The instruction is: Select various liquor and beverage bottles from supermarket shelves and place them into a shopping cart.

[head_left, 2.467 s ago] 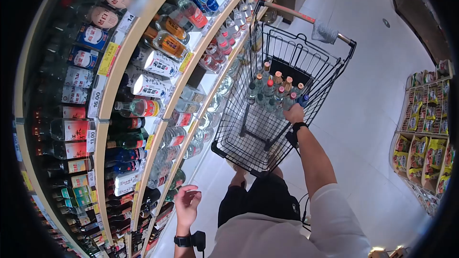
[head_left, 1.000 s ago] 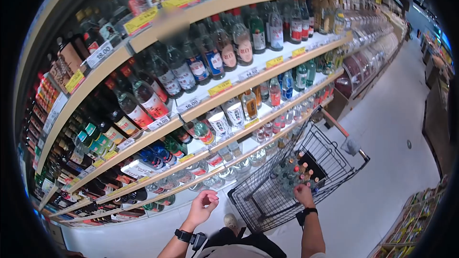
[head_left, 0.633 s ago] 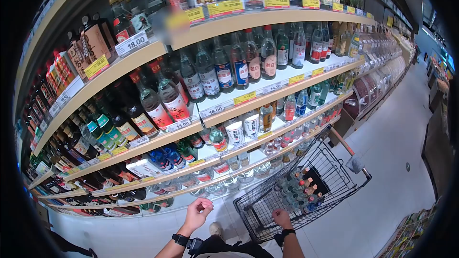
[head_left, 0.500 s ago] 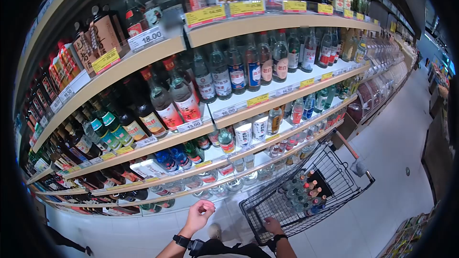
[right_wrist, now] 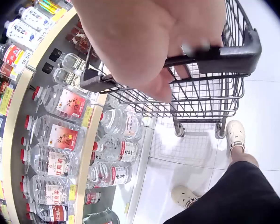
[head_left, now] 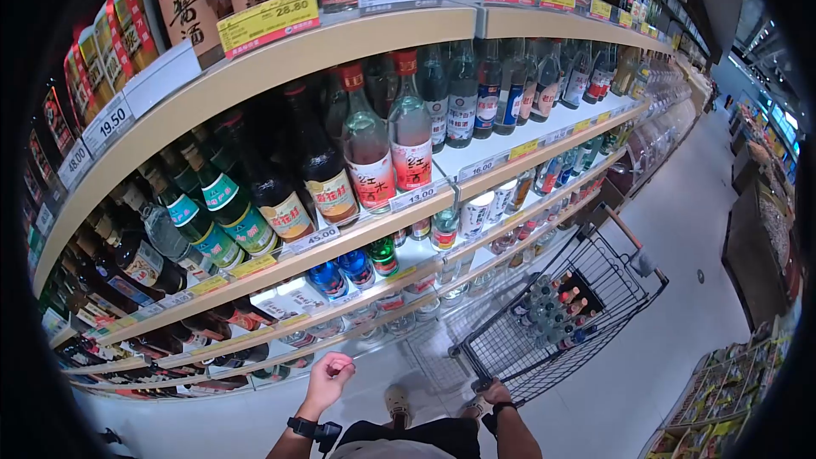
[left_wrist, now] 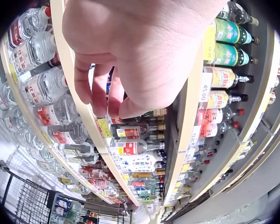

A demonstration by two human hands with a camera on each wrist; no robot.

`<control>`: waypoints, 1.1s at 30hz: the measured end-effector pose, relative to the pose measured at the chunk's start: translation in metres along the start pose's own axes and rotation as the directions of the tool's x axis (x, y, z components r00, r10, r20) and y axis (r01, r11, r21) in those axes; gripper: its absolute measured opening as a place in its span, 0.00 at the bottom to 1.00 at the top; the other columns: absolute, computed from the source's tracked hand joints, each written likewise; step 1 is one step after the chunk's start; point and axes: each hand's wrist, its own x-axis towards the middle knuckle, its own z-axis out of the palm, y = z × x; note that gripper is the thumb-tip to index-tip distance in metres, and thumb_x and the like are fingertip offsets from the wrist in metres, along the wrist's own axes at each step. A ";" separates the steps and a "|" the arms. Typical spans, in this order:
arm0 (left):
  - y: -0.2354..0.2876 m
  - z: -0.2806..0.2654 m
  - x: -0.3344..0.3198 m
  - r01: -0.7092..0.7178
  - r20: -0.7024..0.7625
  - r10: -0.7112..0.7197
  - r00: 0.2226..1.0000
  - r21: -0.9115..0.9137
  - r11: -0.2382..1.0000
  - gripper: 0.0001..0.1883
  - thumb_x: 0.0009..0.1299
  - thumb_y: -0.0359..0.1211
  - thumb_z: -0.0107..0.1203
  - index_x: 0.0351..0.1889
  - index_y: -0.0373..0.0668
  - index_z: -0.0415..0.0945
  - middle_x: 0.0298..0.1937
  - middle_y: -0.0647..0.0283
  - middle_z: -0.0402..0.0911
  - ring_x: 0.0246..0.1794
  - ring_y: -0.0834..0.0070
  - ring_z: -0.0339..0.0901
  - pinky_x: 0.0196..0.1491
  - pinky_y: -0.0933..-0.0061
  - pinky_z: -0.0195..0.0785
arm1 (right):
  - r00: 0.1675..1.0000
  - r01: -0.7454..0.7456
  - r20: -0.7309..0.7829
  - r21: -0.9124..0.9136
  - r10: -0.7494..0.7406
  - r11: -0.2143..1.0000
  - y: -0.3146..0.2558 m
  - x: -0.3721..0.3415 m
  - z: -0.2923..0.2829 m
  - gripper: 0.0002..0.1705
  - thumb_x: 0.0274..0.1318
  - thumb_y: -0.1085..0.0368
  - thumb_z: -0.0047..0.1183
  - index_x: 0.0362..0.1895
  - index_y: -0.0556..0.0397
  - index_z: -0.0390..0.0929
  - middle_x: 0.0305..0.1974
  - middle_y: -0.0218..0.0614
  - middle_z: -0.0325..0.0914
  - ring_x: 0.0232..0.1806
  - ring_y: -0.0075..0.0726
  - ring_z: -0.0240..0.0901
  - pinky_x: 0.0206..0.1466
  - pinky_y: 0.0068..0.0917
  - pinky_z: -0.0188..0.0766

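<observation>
My right hand (head_left: 495,392) grips the near end rim of a black wire shopping cart (right_wrist: 231,59); in the right wrist view the fingers go round the bar and are partly hidden behind the palm. Several clear bottles (head_left: 551,310) stand grouped in the cart, towards its handle end. Raised in front of the shelves, my left hand (head_left: 330,378) holds nothing, its fingers loosely bent. In the left wrist view, that hand (left_wrist: 126,51) covers part of the shelf rows behind it.
Long shelves of bottles run along the left, with red-capped bottles (head_left: 411,132) and green bottles (head_left: 234,204) above yellow and white price tags (head_left: 269,23). A rack of packets (head_left: 722,399) stands at lower right. Dark display stands (head_left: 756,246) line the aisle's far right.
My right hand has left the bottles in the cart and come to the cart's near end rim. The head view has swung up and left along the shelves. My left hand stays raised, holding nothing.
</observation>
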 end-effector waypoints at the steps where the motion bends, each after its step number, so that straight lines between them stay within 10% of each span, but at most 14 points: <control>1: 0.002 -0.011 -0.002 0.006 0.015 -0.006 1.000 0.019 1.000 0.07 0.68 0.21 0.60 0.42 0.38 0.77 0.33 0.69 0.81 0.34 0.85 0.78 0.42 0.81 0.72 | 1.000 -0.017 -0.002 -0.009 0.017 1.000 -0.005 -0.007 0.000 0.38 0.53 0.45 0.57 0.60 0.57 0.67 0.55 0.60 0.76 0.59 0.60 0.73 0.61 0.47 0.71; 4: 0.003 -0.037 -0.003 -0.008 0.030 0.008 1.000 0.005 1.000 0.05 0.68 0.22 0.60 0.41 0.38 0.76 0.34 0.68 0.81 0.35 0.85 0.78 0.42 0.81 0.73 | 0.983 -0.181 -0.046 -0.069 0.178 0.981 -0.026 -0.017 0.003 0.28 0.62 0.55 0.42 0.62 0.57 0.66 0.58 0.59 0.74 0.63 0.59 0.70 0.67 0.48 0.65; 11: 0.003 -0.058 0.004 -0.032 0.071 0.031 0.997 0.010 0.999 0.06 0.69 0.23 0.60 0.42 0.37 0.76 0.34 0.66 0.82 0.37 0.82 0.80 0.41 0.79 0.73 | 0.955 -0.292 -0.079 -0.090 0.286 0.952 -0.079 -0.067 -0.009 0.36 0.59 0.52 0.48 0.68 0.59 0.61 0.68 0.56 0.64 0.69 0.61 0.64 0.70 0.49 0.62; 21: -0.001 -0.053 0.022 -0.076 0.122 0.082 0.989 -0.050 0.996 0.08 0.69 0.23 0.60 0.45 0.38 0.74 0.37 0.64 0.82 0.38 0.78 0.81 0.43 0.78 0.74 | 0.998 0.070 -0.007 -0.041 -0.070 0.997 -0.057 -0.060 -0.004 0.33 0.49 0.50 0.57 0.57 0.56 0.75 0.51 0.59 0.79 0.57 0.63 0.74 0.61 0.45 0.70; 33: -0.008 -0.036 0.031 -0.143 0.086 0.156 0.984 -0.141 0.980 0.07 0.68 0.24 0.61 0.42 0.39 0.76 0.34 0.65 0.83 0.34 0.81 0.81 0.36 0.80 0.71 | 0.991 0.115 0.070 -0.001 -0.115 0.993 -0.023 -0.046 0.014 0.29 0.55 0.53 0.47 0.59 0.55 0.75 0.55 0.61 0.76 0.62 0.60 0.71 0.65 0.45 0.67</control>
